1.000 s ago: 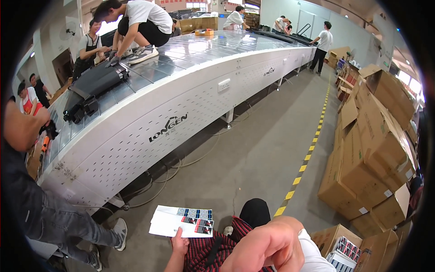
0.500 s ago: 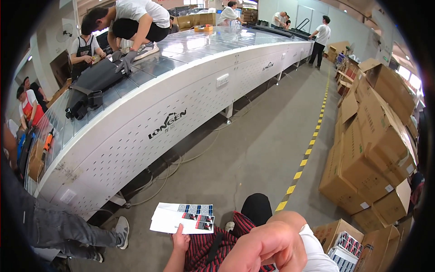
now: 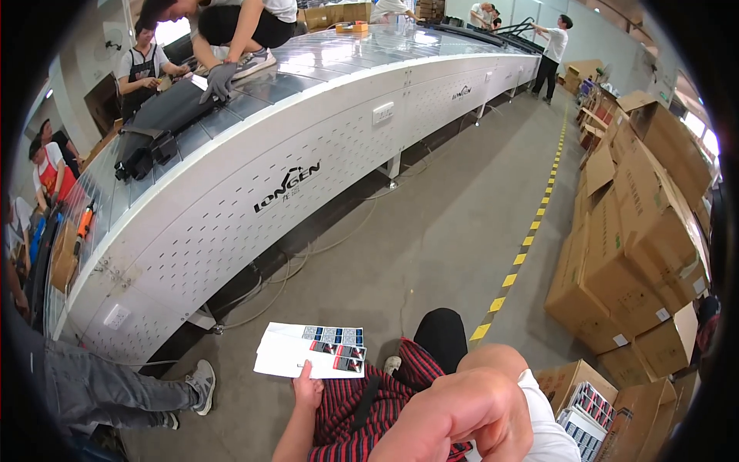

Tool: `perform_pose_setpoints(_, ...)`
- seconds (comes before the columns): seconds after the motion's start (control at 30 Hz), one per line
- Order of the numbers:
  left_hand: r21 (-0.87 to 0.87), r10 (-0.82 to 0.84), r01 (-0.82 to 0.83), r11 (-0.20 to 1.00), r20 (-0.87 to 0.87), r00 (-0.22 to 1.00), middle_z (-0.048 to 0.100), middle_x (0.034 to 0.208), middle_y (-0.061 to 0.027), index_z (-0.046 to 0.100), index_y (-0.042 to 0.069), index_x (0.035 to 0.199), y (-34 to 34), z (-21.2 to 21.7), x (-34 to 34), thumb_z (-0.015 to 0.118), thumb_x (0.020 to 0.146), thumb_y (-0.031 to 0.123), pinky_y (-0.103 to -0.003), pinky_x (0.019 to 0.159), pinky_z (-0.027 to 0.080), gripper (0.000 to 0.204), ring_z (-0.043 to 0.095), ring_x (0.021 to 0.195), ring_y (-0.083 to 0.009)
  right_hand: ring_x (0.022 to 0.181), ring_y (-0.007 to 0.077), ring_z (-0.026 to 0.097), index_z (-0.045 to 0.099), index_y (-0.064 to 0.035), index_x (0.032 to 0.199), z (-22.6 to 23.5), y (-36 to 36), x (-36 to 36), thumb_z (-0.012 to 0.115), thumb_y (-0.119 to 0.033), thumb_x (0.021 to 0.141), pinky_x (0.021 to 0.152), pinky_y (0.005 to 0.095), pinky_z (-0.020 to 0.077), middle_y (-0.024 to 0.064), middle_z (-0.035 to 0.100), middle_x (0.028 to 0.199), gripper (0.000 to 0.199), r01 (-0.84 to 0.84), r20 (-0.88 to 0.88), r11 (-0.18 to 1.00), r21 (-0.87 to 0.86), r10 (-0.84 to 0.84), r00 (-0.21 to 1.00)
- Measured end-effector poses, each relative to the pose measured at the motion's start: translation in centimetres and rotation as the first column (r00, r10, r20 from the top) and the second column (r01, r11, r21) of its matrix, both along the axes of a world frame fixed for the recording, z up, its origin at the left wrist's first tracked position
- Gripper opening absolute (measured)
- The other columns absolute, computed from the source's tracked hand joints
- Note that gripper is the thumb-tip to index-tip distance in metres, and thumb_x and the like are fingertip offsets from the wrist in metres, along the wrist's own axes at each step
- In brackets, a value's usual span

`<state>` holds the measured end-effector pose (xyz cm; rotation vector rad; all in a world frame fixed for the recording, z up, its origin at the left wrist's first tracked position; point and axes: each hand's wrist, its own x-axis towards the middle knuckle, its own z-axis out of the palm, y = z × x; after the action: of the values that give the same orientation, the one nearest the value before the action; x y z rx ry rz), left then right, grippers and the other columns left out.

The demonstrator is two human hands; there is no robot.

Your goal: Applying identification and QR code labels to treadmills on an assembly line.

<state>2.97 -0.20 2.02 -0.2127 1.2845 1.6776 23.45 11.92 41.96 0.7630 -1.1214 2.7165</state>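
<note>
My left hand (image 3: 308, 391) is closed on a few white printed sheets (image 3: 289, 353), held out over my lap at the lower middle. The sheets overlap in a loose fan, with blue panels and black-and-red panels along their right side. My left thumb lies on top of them, and the other fingers are hidden underneath. Close to the camera, my bent right hand (image 3: 469, 412) looms large at the lower edge. Its fingers are mostly turned out of sight, so whether it holds anything is hidden. A striped red-and-black cloth (image 3: 346, 416) covers my lap.
A long white-sided conveyor table (image 3: 300, 181) curves across the left; a person (image 3: 246, 35) squats on it over a black bag (image 3: 177, 108). Cardboard boxes (image 3: 647, 231) are piled at right. An open carton (image 3: 566, 377) holds similar sheets. Another person's legs (image 3: 115, 389) stand at left.
The view has tilted and shifted slightly, so my hands and the sheets sit a bit differently in it. My left hand keeps its hold. Far off, a person has raised their arms.
</note>
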Motion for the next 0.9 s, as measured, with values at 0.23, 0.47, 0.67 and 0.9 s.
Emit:
perform_pose_setpoints(0.23, 0.017, -0.022, 0.021, 1.000, 0.003, 1.000, 0.040, 0.055, 0.0031, 0.048, 0.007, 0.086, -0.5, 0.1, -0.6, 0.058, 0.081, 0.027, -0.020, 0.033, 0.022, 0.022, 0.031, 0.038, -0.0061, 0.055, 0.0166, 0.056, 0.021, 0.0185, 0.118, -1.1, 0.5, -1.2, 0.054, 0.011, 0.073, 0.048, 0.0234, 0.0400, 0.0178, 0.055, 0.071, 0.056, 0.026, -0.308, 0.992, 0.121, 0.012, 0.951)
perform_pose_setpoints(0.47, 0.000, 0.003, -0.003, 1.000, -0.028, 1.000, 0.036, 0.053, 0.0037, 0.047, 0.008, 0.085, -0.7, 1.5, 0.2, 0.057, 0.082, 0.027, -0.020, 0.033, 0.022, 0.022, 0.030, 0.038, -0.0057, 0.056, 0.0175, 0.055, 0.021, 0.0170, 0.119, -1.2, 1.1, -1.6, 0.054, 0.011, 0.074, 0.050, 0.0247, 0.0400, 0.0159, 0.055, 0.070, 0.056, 0.083, -0.409, 0.975, 0.208, 0.010, 0.912)
perform_pose_setpoints(0.67, 0.061, 0.001, 0.002, 0.998, -0.049, 0.999, 0.036, 0.052, 0.0038, 0.047, 0.008, 0.085, -1.4, 1.6, -0.2, 0.055, 0.083, 0.027, -0.020, 0.033, 0.022, 0.021, 0.029, 0.037, -0.0057, 0.056, 0.0174, 0.055, 0.020, 0.0159, 0.119, -1.3, 0.9, -0.6, 0.053, 0.010, 0.075, 0.050, 0.0246, 0.0407, 0.0160, 0.054, 0.071, 0.056, -0.116, -0.246, 0.992, 0.047, 0.124, 0.961)
perform_pose_setpoints(0.9, 0.039, 0.059, -0.056, 0.998, -0.075, 0.995, 0.036, 0.052, 0.0038, 0.046, 0.009, 0.085, -2.6, 1.9, -1.0, 0.055, 0.083, 0.027, -0.020, 0.033, 0.022, 0.020, 0.029, 0.036, -0.0056, 0.058, 0.0175, 0.055, 0.020, 0.0161, 0.119, -1.7, 0.7, -1.1, 0.053, 0.010, 0.075, 0.051, 0.0252, 0.0415, 0.0170, 0.053, 0.073, 0.055, -0.151, -0.209, 0.988, 0.035, 0.155, 0.966)
